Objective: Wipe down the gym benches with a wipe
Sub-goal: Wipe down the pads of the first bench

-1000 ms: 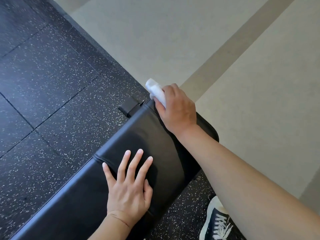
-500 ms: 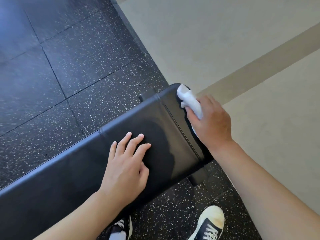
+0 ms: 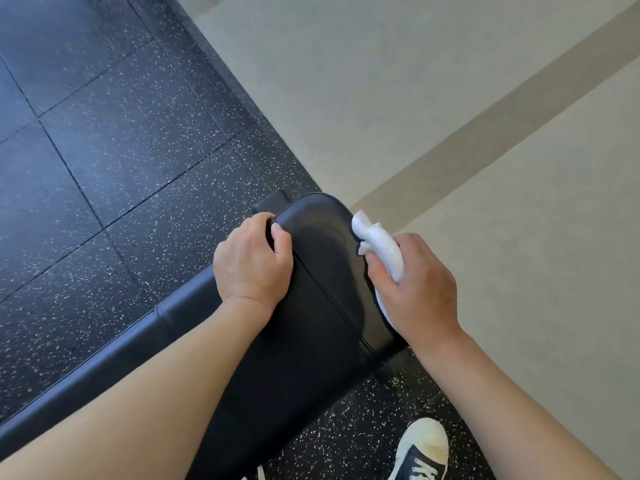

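A black padded gym bench (image 3: 322,271) runs from the lower left to its rounded end at the centre of the head view. My right hand (image 3: 415,289) is closed around a crumpled white wipe (image 3: 381,247) and presses it against the right side edge of the bench's end pad. My left hand (image 3: 252,261) grips the far left edge of that same pad, fingers curled over the rim. Both forearms reach in from the bottom.
Black speckled rubber tiles (image 3: 104,150) cover the floor left of the bench. Beige flooring with a darker stripe (image 3: 450,133) lies to the right. A dark sneaker with a white toe (image 3: 420,452) stands at the bottom right. A black frame part (image 3: 272,200) juts out past the pad.
My left hand slid from lying flat on the pad's top to gripping its far left edge. My right hand carried the wipe from the pad's end corner down along its right side.
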### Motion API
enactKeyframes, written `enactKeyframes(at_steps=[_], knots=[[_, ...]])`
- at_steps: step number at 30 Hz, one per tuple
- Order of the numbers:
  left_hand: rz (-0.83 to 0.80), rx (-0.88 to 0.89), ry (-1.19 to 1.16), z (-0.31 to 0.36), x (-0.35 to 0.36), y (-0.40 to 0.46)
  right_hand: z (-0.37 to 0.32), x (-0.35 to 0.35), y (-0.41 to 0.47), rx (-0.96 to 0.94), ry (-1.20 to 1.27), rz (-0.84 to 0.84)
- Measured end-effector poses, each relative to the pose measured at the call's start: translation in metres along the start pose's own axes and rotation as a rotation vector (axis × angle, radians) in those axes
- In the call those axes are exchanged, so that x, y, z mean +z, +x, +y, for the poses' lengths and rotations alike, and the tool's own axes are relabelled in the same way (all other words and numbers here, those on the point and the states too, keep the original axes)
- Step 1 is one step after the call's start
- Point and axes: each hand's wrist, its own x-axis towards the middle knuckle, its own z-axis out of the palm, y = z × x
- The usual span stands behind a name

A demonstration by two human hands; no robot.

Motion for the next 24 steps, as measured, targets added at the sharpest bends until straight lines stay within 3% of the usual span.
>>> enactKeyframes(at_steps=[7,10,13,18,22,24], knots=[[-0.023,0.028,0.015,0.000,0.000,0.005,-0.067,0.038,0.073,-0.051,-0.019,-0.038],[-0.034,0.042,0.026,-0.001,-0.001,0.007,-0.103,0.063,0.101,-0.246,-0.210,-0.115],[-0.027,0.036,0.032,-0.002,-0.001,0.009,-0.131,0.087,0.115,-0.365,-0.458,-0.320],[-0.006,0.055,-0.007,-0.006,0.002,0.008,-0.118,0.077,0.146,-0.161,-0.481,-0.525],[-0.029,0.074,-0.026,-0.009,0.007,0.010,-0.097,0.055,0.165,0.268,-0.104,-0.705],[-0.046,0.077,-0.029,-0.010,0.007,0.011,-0.107,0.066,0.171,0.251,-0.207,-0.761]])
